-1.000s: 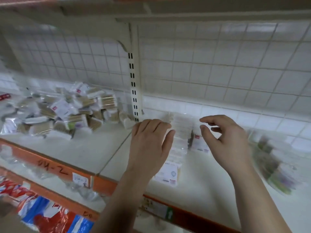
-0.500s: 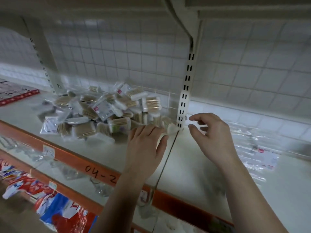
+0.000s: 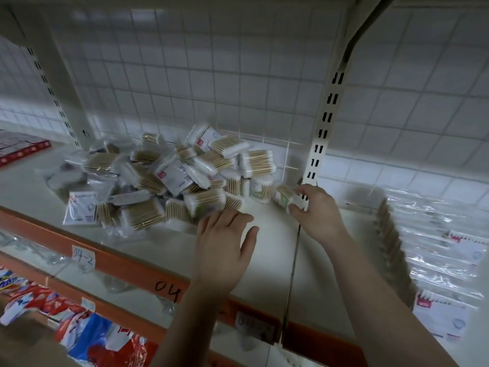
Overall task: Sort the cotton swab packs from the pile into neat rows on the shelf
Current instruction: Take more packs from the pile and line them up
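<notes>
Right hand is on a pack at the right edge of the pile. Thumb below, fingertips on top, pinching its end just in front of the slotted post. Left hand is flat and spread, holding nothing, fingertips just short of the nearest packs in the heap. Whether the palm touches the shelf I cannot tell.

The job now, as I read it, is getting this one pack free without dragging its neighbours along. So I want a firmer hold round the middle of the pack, not the slippery wrapper corner, and a lift straight up before I swing right. The left can steady the heap or take a second pack.

The target is the row in the right bay, well apart from the pile, where the packs seem to stand on edge. This one should go in the same way up, ends lined up, pressed flush against the last one.
</notes>
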Tool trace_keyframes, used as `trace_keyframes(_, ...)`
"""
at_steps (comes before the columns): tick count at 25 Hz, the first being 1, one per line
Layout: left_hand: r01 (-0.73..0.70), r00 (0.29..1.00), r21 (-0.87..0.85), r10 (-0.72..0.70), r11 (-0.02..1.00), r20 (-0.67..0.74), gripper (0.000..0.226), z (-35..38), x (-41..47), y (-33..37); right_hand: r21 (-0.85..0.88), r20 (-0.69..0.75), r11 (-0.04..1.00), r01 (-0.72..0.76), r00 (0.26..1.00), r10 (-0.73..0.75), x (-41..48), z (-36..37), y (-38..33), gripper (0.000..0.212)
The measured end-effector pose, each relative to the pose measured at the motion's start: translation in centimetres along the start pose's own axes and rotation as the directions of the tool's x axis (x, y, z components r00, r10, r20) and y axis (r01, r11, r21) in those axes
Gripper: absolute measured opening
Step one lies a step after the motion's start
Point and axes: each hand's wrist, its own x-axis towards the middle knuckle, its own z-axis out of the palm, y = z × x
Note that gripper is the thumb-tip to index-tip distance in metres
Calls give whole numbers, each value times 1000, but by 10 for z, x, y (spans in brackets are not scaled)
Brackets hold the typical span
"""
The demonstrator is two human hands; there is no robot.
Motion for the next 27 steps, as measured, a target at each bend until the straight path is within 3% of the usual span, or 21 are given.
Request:
trace_keyframes(5, 3, 999, -21, -2, 1000, 32, 33, 3, 4, -15, -8, 10, 997, -79, 997, 80, 12, 22, 4, 45)
trace_keyframes(12, 36, 995, -40, -32, 999, 91, 35, 6, 8, -27, 39, -17, 997, -69, 997, 70, 15, 34, 17, 48)
trace_keyframes(23, 22, 997, -33, -19, 999, 72, 33, 1, 8, -30, 206, -218, 978, 15, 975, 31, 1, 22, 10, 40)
trace_keyframes(27, 20, 997, -28, -18, 999, 70, 34, -3, 8, -34, 194, -282, 978, 75, 959, -17, -3, 19, 10, 42)
